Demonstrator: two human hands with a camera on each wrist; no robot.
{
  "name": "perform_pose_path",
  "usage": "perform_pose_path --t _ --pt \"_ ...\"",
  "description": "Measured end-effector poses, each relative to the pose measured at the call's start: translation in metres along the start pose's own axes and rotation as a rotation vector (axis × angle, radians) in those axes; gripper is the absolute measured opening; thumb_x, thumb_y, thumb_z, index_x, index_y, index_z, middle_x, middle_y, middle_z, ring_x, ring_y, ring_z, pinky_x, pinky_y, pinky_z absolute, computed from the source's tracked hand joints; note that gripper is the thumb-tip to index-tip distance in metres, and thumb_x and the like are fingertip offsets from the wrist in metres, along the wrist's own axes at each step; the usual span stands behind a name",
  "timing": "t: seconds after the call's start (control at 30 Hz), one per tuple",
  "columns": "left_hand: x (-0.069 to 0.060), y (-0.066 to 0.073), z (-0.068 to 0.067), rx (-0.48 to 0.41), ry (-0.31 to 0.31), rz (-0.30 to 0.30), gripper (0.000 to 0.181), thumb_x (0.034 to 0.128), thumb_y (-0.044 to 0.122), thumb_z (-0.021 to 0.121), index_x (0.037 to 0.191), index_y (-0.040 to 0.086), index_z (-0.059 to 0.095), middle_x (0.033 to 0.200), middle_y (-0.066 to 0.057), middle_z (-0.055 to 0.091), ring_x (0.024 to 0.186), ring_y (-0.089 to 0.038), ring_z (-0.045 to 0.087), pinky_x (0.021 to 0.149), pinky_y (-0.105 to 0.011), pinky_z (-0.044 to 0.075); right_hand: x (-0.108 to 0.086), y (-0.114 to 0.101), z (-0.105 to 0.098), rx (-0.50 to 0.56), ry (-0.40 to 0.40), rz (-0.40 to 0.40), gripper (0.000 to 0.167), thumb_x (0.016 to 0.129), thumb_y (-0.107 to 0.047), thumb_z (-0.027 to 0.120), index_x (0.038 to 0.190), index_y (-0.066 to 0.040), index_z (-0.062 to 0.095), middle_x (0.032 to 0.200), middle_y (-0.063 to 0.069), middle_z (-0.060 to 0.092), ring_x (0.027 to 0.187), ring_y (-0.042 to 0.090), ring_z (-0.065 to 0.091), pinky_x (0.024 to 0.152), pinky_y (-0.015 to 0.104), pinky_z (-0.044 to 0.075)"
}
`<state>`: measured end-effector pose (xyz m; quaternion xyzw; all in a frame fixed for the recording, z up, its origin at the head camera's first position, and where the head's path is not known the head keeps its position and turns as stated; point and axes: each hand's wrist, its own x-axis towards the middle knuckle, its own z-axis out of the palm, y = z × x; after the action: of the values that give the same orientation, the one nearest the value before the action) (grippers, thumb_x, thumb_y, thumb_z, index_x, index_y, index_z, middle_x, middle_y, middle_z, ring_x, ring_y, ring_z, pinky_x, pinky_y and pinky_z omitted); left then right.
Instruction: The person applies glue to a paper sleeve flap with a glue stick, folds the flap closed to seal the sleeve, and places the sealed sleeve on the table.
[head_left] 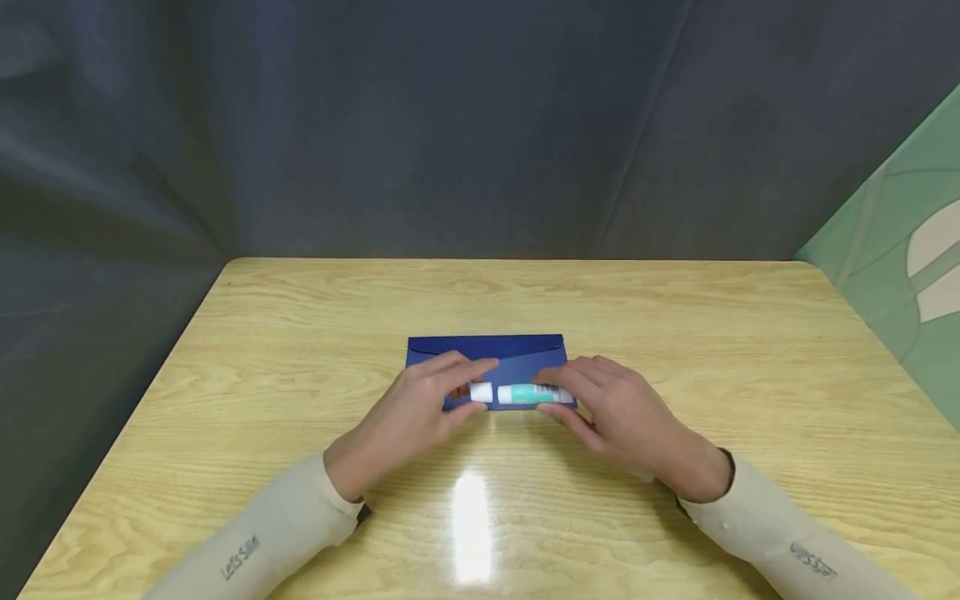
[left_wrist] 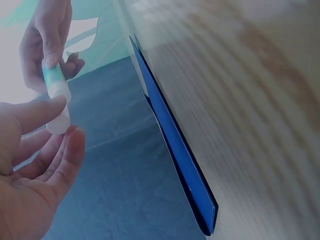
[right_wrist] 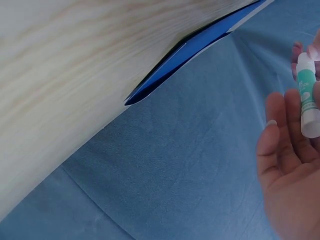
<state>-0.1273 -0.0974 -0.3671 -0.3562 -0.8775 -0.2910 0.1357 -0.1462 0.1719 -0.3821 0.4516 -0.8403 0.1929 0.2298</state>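
Observation:
A glue stick [head_left: 525, 393] with a white and green body lies level in my right hand [head_left: 618, 408], held between thumb and fingers. My left hand [head_left: 427, 400] pinches its white cap [head_left: 481, 392] between thumb and fingers. In the head view a narrow gap shows between cap and body. Both hands are over a dark blue envelope [head_left: 517, 362] on the table. Seen edge-on in the left wrist view, the envelope [left_wrist: 175, 137] has its flap standing slightly away. The glue stick [right_wrist: 307, 90] is at the right edge of the right wrist view.
The light wood table [head_left: 300, 317] carries the envelope near its middle. A dark cloth [head_left: 465, 133] hangs behind and to the left. At the right is a green patterned surface [head_left: 892, 225]. A bright reflection lies on the tabletop between the forearms.

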Motion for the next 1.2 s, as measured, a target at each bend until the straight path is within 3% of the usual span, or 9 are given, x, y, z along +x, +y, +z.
perform_pose_path --t 0.27,0.87,1.2 --pt "0.0012 0.0046 0.0023 -0.046 0.014 -0.005 0.050 0.0829 0.011 0.080 0.131 0.006 0.065 0.093 -0.002 0.069 0.076 -0.010 0.063 0.064 -0.018 0.053 -0.0001 0.0005 -0.0007 0.002 0.011 -0.010 0.040 0.104 -0.045 0.045 0.113 -0.012 0.067 0.093 -0.001 0.072 0.079 0.010 0.065 0.071 0.032 0.056" --pt "0.0029 0.0086 0.0063 -0.039 0.034 0.004 0.045 0.0815 0.011 0.081 0.124 0.006 0.069 0.097 -0.003 0.072 0.076 -0.009 0.064 0.065 -0.018 0.054 -0.0005 -0.0026 -0.0059 0.029 -0.040 0.034 0.029 0.093 -0.031 0.069 0.116 -0.014 0.066 0.097 -0.003 0.071 0.087 0.011 0.067 0.076 0.032 0.057" --pt "0.0026 0.0079 0.0062 -0.051 0.047 0.044 0.042 0.0808 0.010 0.082 0.121 0.006 0.070 0.103 -0.007 0.073 0.078 -0.013 0.067 0.066 -0.023 0.057 0.0005 -0.0013 -0.0037 0.040 0.002 -0.012 0.031 0.102 -0.039 0.055 0.114 -0.012 0.066 0.094 -0.003 0.070 0.082 0.010 0.066 0.073 0.030 0.055"
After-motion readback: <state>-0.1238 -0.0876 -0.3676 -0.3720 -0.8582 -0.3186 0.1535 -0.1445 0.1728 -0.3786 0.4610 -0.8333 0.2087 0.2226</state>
